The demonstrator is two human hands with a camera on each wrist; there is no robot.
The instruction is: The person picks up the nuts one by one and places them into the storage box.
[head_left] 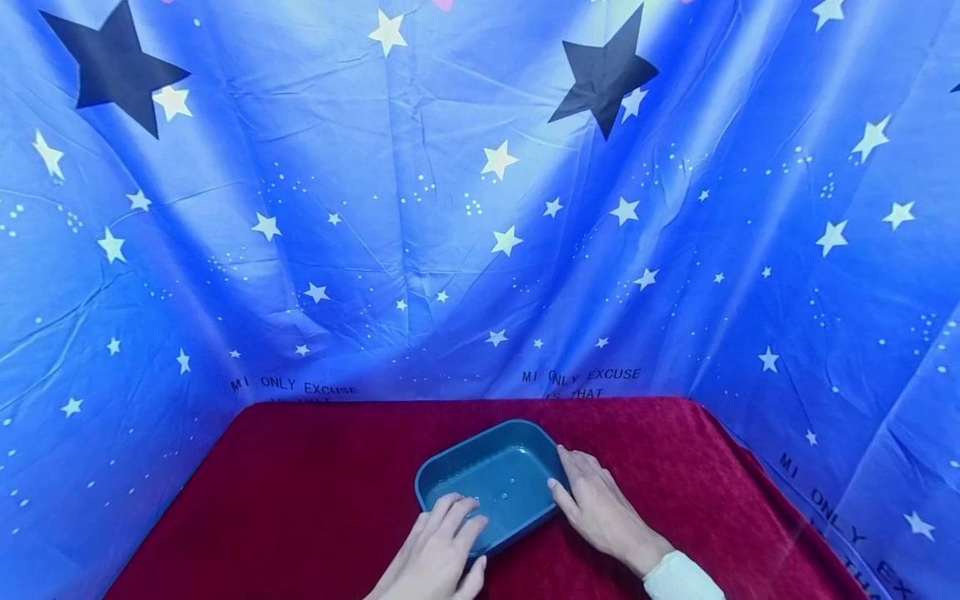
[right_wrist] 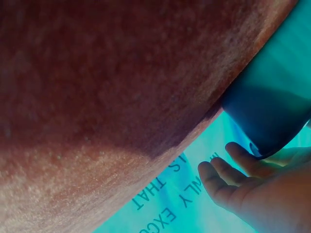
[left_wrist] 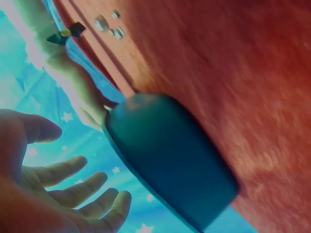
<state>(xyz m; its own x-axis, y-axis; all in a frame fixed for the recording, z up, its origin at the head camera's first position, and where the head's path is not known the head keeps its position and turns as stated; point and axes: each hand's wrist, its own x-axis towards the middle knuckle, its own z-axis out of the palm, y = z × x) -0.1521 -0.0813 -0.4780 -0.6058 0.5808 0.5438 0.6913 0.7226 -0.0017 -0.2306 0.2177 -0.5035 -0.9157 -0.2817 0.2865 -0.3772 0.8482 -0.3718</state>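
Observation:
A dark teal rectangular tray (head_left: 487,475) with rounded corners stands at a slant on the red cloth. Several tiny shiny pieces (head_left: 512,481) lie on its floor. My right hand (head_left: 600,504) grips the tray's right end, thumb over the rim on the inner side and fingers along the outside. At the near left corner, my left hand (head_left: 442,542) hovers over the rim with loosely bent fingers. In the left wrist view its fingers (left_wrist: 77,179) are spread apart with nothing between them, beside the tray's outer wall (left_wrist: 170,155).
Several small metallic nuts (left_wrist: 109,24) lie on the cloth near a table edge in the left wrist view. Red velvet cloth (head_left: 300,483) covers the table. Blue star-printed curtains (head_left: 420,208) hang behind it and along both sides.

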